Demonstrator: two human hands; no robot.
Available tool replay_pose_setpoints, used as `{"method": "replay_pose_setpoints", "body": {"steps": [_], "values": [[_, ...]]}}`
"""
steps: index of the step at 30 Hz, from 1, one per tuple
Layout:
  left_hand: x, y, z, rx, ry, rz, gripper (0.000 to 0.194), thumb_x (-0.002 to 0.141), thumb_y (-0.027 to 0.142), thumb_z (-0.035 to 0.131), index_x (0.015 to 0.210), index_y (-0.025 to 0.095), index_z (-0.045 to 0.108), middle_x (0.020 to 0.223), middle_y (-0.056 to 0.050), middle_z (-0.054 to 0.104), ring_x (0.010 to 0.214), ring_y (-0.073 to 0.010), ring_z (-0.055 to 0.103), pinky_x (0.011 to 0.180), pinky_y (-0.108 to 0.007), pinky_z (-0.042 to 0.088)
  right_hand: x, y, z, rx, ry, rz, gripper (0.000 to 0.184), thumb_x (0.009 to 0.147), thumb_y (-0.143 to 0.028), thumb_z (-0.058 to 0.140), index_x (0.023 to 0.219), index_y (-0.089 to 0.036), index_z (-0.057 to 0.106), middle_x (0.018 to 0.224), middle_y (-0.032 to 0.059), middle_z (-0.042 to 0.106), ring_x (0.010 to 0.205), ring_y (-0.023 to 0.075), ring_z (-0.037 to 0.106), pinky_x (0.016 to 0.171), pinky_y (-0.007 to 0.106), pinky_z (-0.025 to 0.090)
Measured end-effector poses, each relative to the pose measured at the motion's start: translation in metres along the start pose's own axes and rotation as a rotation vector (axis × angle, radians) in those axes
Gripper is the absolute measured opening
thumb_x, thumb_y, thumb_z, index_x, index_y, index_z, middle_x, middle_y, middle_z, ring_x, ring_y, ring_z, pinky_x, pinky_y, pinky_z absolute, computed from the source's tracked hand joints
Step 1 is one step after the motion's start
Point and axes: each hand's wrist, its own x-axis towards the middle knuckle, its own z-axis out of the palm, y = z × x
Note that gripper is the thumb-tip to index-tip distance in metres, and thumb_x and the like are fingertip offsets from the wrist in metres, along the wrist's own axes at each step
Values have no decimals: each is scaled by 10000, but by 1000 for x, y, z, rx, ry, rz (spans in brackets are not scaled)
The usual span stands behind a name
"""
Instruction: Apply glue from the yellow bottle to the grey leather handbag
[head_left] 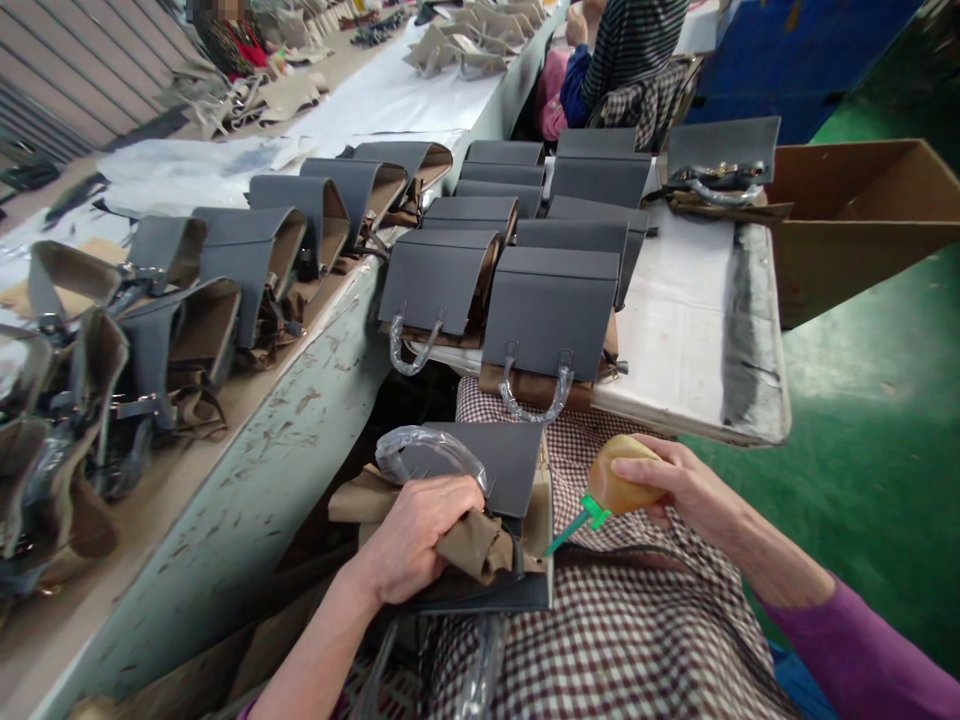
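A grey handbag (504, 470) with a plastic-wrapped handle and tan lining rests on my checked lap. My left hand (420, 535) grips it by the bunched tan lining at its open top. My right hand (679, 485) holds a yellowish squeeze bottle (619, 480) whose green nozzle (576, 522) points at the bag's right edge, touching or nearly touching it.
Several grey handbags (551, 310) lie in rows on the white table (675, 340) ahead. More bags (180, 300) line the long bench (262, 440) at left. A cardboard box (847, 220) stands right. Other people (630, 50) sit beyond. Green floor (870, 450) lies to the right.
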Motion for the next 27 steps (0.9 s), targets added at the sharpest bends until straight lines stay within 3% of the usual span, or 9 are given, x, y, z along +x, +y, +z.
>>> {"method": "replay_pose_setpoints", "body": {"steps": [11,19,27], "values": [[2,0,-1,-15,-1,-9,139,935,248,451,817,189,495,820,-39,615,739,-191,548,706,-314,374,-17,3,8,113,-18,48,409,739,-530,811,924,-171,742,678,26,620,504,146,450,361,213,298],[3,0,-2,-18,8,-21,179,960,288,464,810,193,487,807,-29,605,729,-184,536,701,-305,362,-3,8,1,42,128,-62,400,746,-529,821,899,-173,723,726,29,634,523,145,443,360,221,332],[1,1,-1,-15,7,-22,164,953,274,451,813,194,480,812,-40,615,727,-187,540,703,-309,363,12,24,-5,-128,249,-159,427,819,-548,773,1015,-183,670,754,9,634,498,153,478,394,271,383]]}}
